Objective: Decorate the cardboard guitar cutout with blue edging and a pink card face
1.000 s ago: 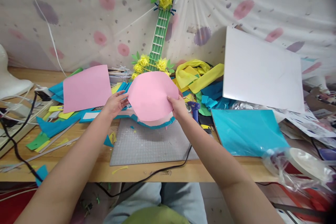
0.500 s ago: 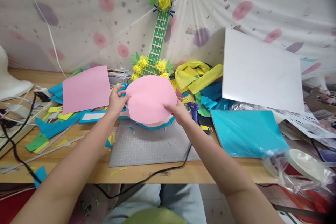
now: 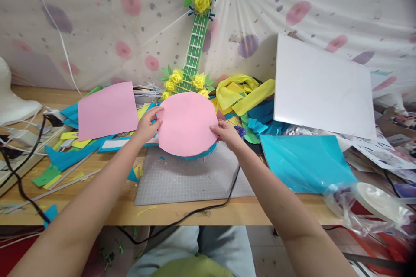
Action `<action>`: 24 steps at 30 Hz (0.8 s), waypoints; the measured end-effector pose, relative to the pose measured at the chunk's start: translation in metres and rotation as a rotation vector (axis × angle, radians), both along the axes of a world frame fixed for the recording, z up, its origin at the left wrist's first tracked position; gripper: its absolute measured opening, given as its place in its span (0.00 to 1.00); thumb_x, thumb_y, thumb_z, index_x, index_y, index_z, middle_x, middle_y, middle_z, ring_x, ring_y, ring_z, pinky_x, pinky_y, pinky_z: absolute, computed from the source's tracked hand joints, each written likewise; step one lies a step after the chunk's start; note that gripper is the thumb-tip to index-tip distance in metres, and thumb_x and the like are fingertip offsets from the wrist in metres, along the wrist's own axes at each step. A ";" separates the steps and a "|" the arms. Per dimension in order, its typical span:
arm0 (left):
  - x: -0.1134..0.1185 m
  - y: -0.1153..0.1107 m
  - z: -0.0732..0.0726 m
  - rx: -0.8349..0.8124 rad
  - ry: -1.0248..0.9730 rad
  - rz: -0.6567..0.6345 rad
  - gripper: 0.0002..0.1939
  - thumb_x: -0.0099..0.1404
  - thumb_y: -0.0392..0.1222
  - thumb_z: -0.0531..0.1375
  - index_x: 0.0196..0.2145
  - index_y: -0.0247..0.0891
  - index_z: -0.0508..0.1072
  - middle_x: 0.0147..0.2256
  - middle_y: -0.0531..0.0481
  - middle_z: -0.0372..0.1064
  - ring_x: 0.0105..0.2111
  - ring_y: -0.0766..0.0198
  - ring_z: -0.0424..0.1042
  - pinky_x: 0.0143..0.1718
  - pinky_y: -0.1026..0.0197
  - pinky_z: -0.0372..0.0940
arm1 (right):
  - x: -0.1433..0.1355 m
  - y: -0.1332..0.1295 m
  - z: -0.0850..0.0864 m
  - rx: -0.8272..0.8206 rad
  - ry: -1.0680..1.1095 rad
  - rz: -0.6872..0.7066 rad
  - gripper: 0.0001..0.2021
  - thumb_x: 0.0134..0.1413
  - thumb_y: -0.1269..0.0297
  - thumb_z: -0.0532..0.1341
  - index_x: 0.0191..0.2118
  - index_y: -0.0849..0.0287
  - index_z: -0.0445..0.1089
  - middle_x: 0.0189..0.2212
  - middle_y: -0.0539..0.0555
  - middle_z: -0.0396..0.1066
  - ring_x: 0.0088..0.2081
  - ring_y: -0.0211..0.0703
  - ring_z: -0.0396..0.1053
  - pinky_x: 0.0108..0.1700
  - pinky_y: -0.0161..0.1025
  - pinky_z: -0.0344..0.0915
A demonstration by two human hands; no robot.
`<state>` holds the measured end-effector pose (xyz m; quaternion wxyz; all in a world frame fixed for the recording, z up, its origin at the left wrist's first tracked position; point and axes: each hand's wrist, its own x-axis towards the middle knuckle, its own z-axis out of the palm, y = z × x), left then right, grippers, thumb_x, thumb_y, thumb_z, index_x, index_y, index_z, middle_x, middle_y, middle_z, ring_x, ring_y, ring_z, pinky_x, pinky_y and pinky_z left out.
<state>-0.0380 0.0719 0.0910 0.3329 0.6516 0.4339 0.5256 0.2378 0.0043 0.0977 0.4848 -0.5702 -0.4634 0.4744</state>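
A rounded pink sheet is held between my two hands over a blue-edged body, which it mostly covers. My left hand pinches the sheet's left edge. At the right edge, my right hand has it between thumb and fingers. A blue strip with a white panel extends left from the body, partly behind my left hand. Beneath lies a grey cutting mat. Behind the sheet stands a green paper instrument with yellow flowers.
Pink paper lies at left, near blue and green scraps. Yellow paper, a white board and a blue sheet are at right. A black cable crosses the table's front edge.
The pink sheet now sits flatter and more squarely over the blue-edged body. My right hand has moved slightly right to the sheet's edge, and my left hand has shifted slightly right.
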 end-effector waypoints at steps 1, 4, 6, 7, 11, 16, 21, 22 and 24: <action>-0.001 0.001 0.001 -0.002 0.014 -0.014 0.24 0.46 0.32 0.61 0.44 0.41 0.73 0.53 0.47 0.61 0.39 0.64 0.68 0.36 0.65 0.65 | 0.000 -0.001 0.000 -0.010 -0.002 0.009 0.08 0.40 0.65 0.65 0.26 0.62 0.67 0.20 0.48 0.64 0.20 0.32 0.63 0.17 0.29 0.64; -0.002 0.006 0.009 -0.146 0.034 -0.040 0.27 0.45 0.32 0.62 0.46 0.39 0.72 0.48 0.45 0.66 0.31 0.67 0.68 0.30 0.65 0.65 | 0.002 -0.001 0.003 -0.045 0.037 0.017 0.09 0.42 0.65 0.66 0.24 0.62 0.66 0.16 0.47 0.62 0.17 0.31 0.61 0.16 0.28 0.63; 0.000 0.013 0.020 -0.285 0.032 -0.036 0.28 0.43 0.31 0.64 0.46 0.36 0.72 0.38 0.46 0.70 0.26 0.68 0.67 0.25 0.66 0.63 | 0.004 0.003 0.010 -0.063 0.112 0.021 0.09 0.46 0.65 0.64 0.24 0.62 0.65 0.15 0.47 0.63 0.15 0.30 0.60 0.15 0.27 0.62; 0.001 0.017 0.027 -0.332 0.024 -0.031 0.28 0.42 0.30 0.65 0.45 0.35 0.73 0.35 0.47 0.71 0.24 0.68 0.67 0.24 0.67 0.63 | 0.005 0.006 0.015 -0.068 0.148 0.023 0.08 0.48 0.65 0.63 0.24 0.62 0.65 0.15 0.48 0.63 0.15 0.30 0.60 0.16 0.27 0.62; 0.009 0.034 0.056 -0.416 -0.053 -0.039 0.26 0.40 0.27 0.65 0.41 0.34 0.75 0.35 0.49 0.72 0.25 0.70 0.68 0.27 0.67 0.63 | 0.010 0.019 0.039 -0.052 0.197 0.007 0.07 0.53 0.70 0.59 0.25 0.63 0.65 0.14 0.49 0.65 0.15 0.29 0.61 0.14 0.25 0.58; 0.015 0.034 0.062 -0.427 -0.030 -0.040 0.27 0.40 0.28 0.66 0.42 0.36 0.74 0.37 0.50 0.72 0.29 0.69 0.69 0.32 0.65 0.65 | 0.015 0.025 0.041 0.010 0.060 -0.037 0.07 0.52 0.72 0.58 0.24 0.62 0.62 0.12 0.45 0.62 0.12 0.28 0.57 0.14 0.25 0.54; 0.010 0.021 0.030 -0.496 0.101 -0.069 0.34 0.37 0.33 0.68 0.46 0.35 0.72 0.32 0.51 0.71 0.28 0.64 0.69 0.31 0.62 0.65 | 0.014 0.015 0.003 -0.083 -0.191 -0.047 0.11 0.51 0.70 0.58 0.21 0.60 0.58 0.09 0.44 0.59 0.11 0.28 0.54 0.14 0.26 0.51; 0.008 0.019 0.024 -0.518 0.121 -0.093 0.35 0.36 0.34 0.68 0.47 0.34 0.71 0.31 0.51 0.71 0.28 0.64 0.69 0.31 0.62 0.64 | 0.014 0.012 -0.005 -0.101 -0.217 -0.041 0.12 0.51 0.69 0.59 0.21 0.59 0.57 0.09 0.44 0.59 0.11 0.28 0.54 0.14 0.27 0.50; 0.006 0.017 0.015 -0.556 0.154 -0.137 0.38 0.36 0.35 0.68 0.49 0.34 0.70 0.29 0.51 0.71 0.28 0.63 0.69 0.32 0.60 0.64 | 0.014 0.009 -0.018 -0.113 -0.265 -0.038 0.11 0.50 0.68 0.59 0.22 0.59 0.57 0.10 0.44 0.59 0.12 0.28 0.54 0.14 0.27 0.51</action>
